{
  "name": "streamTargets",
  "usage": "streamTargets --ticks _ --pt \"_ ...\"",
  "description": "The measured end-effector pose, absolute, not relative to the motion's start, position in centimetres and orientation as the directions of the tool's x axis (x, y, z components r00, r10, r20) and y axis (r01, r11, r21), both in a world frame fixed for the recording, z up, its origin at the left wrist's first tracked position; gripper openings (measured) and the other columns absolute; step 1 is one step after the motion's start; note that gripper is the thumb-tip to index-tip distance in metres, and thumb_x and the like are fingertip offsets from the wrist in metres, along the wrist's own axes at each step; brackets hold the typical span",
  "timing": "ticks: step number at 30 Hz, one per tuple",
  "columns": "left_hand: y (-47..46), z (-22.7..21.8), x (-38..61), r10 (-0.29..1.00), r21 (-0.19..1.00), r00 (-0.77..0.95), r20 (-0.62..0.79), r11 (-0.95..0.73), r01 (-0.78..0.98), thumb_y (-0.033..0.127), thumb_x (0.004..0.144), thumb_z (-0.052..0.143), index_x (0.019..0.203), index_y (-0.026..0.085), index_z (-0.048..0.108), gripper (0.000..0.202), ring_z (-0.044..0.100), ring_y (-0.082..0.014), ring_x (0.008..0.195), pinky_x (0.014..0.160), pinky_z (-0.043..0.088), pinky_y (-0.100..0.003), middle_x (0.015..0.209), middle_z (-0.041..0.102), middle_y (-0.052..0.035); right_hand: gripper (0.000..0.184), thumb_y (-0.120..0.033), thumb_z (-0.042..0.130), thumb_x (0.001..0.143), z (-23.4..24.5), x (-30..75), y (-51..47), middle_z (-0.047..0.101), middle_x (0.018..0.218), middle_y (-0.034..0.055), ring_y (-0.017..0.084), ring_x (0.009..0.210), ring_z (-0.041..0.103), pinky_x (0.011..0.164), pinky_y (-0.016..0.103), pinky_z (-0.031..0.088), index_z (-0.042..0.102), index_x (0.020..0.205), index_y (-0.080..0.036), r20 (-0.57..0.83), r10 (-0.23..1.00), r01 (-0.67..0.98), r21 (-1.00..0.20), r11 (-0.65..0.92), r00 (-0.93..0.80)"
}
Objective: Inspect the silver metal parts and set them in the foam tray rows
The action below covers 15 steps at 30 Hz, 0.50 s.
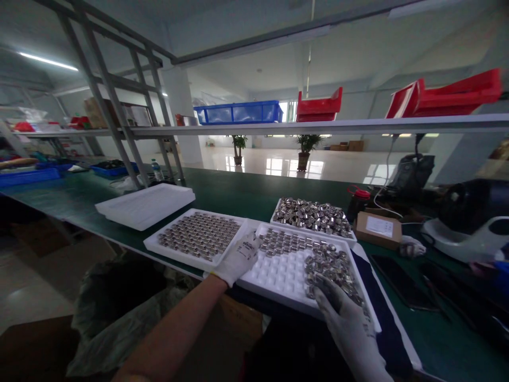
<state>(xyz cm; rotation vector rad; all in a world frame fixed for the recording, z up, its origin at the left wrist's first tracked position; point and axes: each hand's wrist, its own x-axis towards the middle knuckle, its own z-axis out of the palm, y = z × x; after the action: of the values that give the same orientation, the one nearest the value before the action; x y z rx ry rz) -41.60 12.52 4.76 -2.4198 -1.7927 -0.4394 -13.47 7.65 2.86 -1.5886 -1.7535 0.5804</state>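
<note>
Seating cylinders in the dimpled tray [274, 273] seems underway. The right hand [344, 310] has part-curled fingers at loose metal cylinders [330, 262]; the left hand [239, 259] bunches its fingers beside seated rows [280, 241]. Neither's grip can be told. Bare pockets between them call for pieces laid flat.

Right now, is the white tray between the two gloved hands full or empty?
Partly full: the tray has metal pieces in rows along its far side and a heap at right, but bare pockets nearer.

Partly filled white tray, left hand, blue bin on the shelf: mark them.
Partly filled white tray [278, 271], head view: bare cells.
Left hand [240, 258], head view: its gloved back.
Blue bin [239, 113], head view: wall facing the camera.
</note>
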Motion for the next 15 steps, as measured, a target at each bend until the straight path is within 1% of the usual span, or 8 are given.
streamTargets --ticks 2,4,6,7,9,11,13,15 --pt "11.9 5.6 -41.1 0.941 0.349 0.202 0.27 -0.291 0.891 0.039 0.1 0.049 0.116 0.013 0.059 0.032 0.063 -0.0252 0.105 0.094 0.051 -0.042 0.112 0.064 -0.0138 0.069 -0.063 0.04 0.085 2.5 -14.1 7.0 0.073 0.123 0.0139 0.032 0.122 0.065 0.109 0.048 0.049 0.071 0.123 -0.015 0.193 0.98 0.607 -0.773 0.185 -0.053" --pt "10.6 6.1 -39.9 0.958 0.581 0.176 0.226 -0.278 0.765 0.046 0.1 0.041 0.111 0.014 0.056 0.037 0.062 -0.0204 0.088 0.078 0.052 -0.033 0.099 0.063 -0.0106 0.066 -0.064 0.039 0.086 2.5 -14.6 6.3 0.075 0.119 0.013 0.03 0.118 0.068 0.106 0.044 0.053 0.073 0.117 -0.016 0.193 0.977 0.555 -0.804 0.211 -0.093" --pt "8.9 6.3 -37.9 0.967 0.756 0.189 0.174 -0.254 0.604 0.051 0.101 0.032 0.112 0.014 0.051 0.043 0.055 -0.0144 0.069 0.061 0.047 -0.026 0.091 0.06 -0.0062 0.061 -0.063 0.04 0.089 2.6 -14.9 5.6 0.076 0.117 0.0118 0.029 0.114 0.07 0.104 0.043 0.054 0.074 0.114 -0.019 0.194 0.973 0.526 -0.818 0.232 -0.128" --pt "7.9 6.3 -36.8 0.969 0.817 0.198 0.149 -0.234 0.526 0.052 0.102 0.027 0.116 0.015 0.048 0.045 0.049 -0.012 0.062 0.054 0.042 -0.024 0.088 0.058 -0.0044 0.058 -0.062 0.041 0.09 2.7 -15.0 5.2 0.076 0.116 0.0119 0.029 0.113 0.071 0.103 0.043 0.055 0.074 0.113 -0.019 0.205 0.969 0.514 -0.821 0.248 -0.14" --pt "5.8 6.2 -34.5 0.971 0.911 0.207 0.12 -0.191 0.364 0.056 0.102 0.019 0.121 0.016 0.046 0.052 0.039 -0.0099 0.055 0.048 0.032 -0.021 0.082 0.052 -0.0009 0.055 -0.06 0.043 0.092 3.0 -14.9 4.4 0.076 0.116 0.0126 0.028 0.111 0.072 0.1 0.04 0.057 0.074 0.113 -0.019 0.263 0.954 0.502 -0.811 0.3 -0.146" --pt "4.1 5.9 -32.5 0.972 0.978 0.192 0.138 -0.165 0.128 0.064 0.101 0.024 0.119 0.016 0.053 0.059 0.039 -0.01 0.056 0.049 0.029 -0.021 0.078 0.049 -0.0005 0.049 -0.055 0.044 0.096 3.1 -14.8 3.5 0.076 0.116 0.0117 0.026 0.11 0.073 0.095 0.034 0.059 0.073 0.113 -0.019 0.343 0.923 0.517 -0.766 0.381 -0.173" --pt "3.0 5.3 -30.8 0.986 0.987 0.113 0.122 -0.108 -0.12 0.07 0.097 0.035 0.111 0.015 0.063 0.063 0.043 -0.011 0.058 0.051 0.032 -0.022 0.075 0.051 -0.0014 0.042 -0.049 0.044 0.1 3.3 -14.7 2.5 0.077 0.115 0.0087 0.023 0.107 0.074 0.089 0.027 0.06 0.073 0.113 -0.022 0.409 0.889 0.556 -0.698 0.451 -0.206" --pt "2.5 4.7 -29.4 1.0 0.952 -0.018 0.02 -0.025 -0.304 0.074 0.094 0.04 0.1 0.014 0.068 0.065 0.048 -0.0123 0.059 0.054 0.036 -0.023 0.069 0.054 -0.0015 0.037 -0.044 0.042 0.102 3.3 -14.8 1.6 0.079 0.108 0.0052 0.02 0.1 0.076 0.083 0.023 0.06 0.073 0.112 -0.025 0.451 0.866 0.606 -0.633 0.482 -0.218"
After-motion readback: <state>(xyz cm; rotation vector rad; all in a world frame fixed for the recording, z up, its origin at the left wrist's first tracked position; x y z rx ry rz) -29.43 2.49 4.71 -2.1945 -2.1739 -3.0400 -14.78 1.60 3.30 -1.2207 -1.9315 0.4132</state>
